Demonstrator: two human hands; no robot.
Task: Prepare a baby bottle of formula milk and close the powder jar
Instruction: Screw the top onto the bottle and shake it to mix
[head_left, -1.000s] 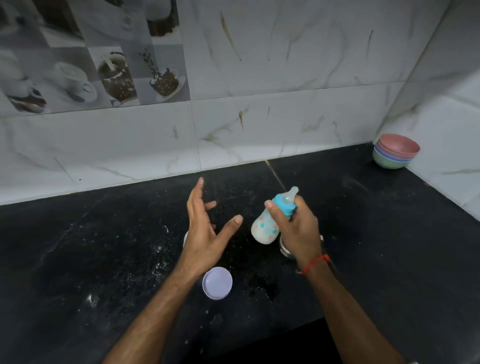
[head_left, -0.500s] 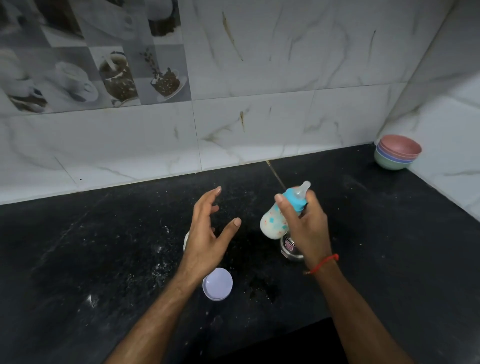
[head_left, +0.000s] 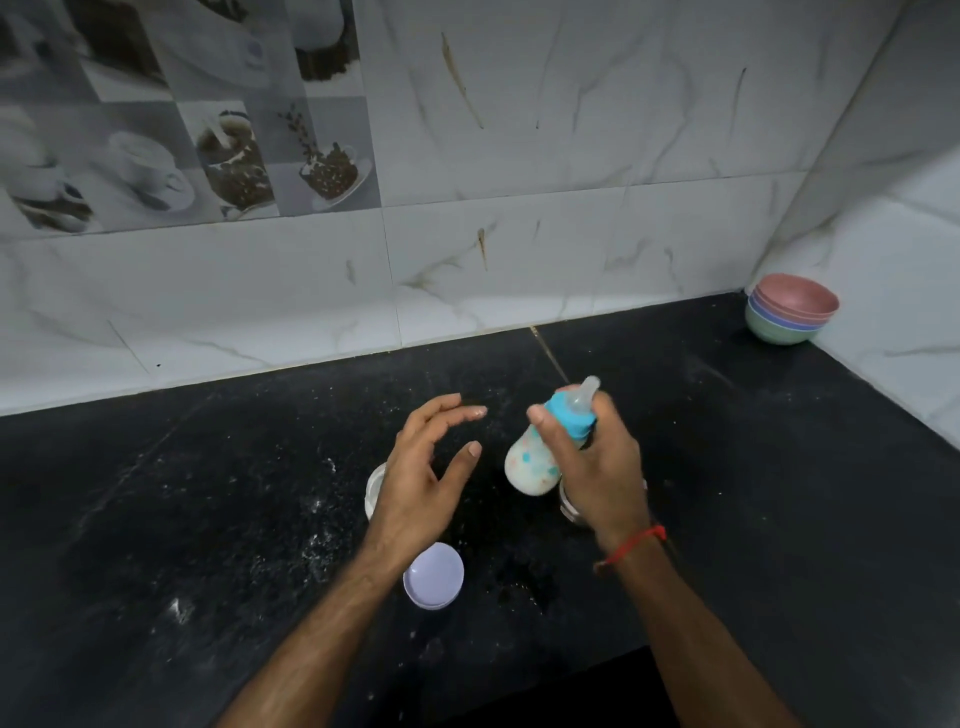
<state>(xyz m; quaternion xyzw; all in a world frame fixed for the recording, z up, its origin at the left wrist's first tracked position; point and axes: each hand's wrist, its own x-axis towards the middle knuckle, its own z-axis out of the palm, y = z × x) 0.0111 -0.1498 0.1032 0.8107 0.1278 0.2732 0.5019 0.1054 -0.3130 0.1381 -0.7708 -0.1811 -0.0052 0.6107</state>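
Bottle: the capped baby bottle (head_left: 535, 460), milky inside, was tilted above the counter (head_left: 208, 493), gripped by the right hand (head_left: 597, 467).
Left hand (head_left: 415, 483): fingers spread, holding nothing.
Left to do: the jar (head_left: 375, 486) stood open; its lid (head_left: 434, 576) lay nearby.

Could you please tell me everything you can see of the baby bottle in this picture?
The baby bottle is small, with a translucent body printed with blue and orange patches and white milk inside. A blue collar and clear teat close its top. It is held in the air above the black counter, tilted, teat pointing up and to the right. The right hand grips it around the collar; the left hand hovers beside it, not touching.
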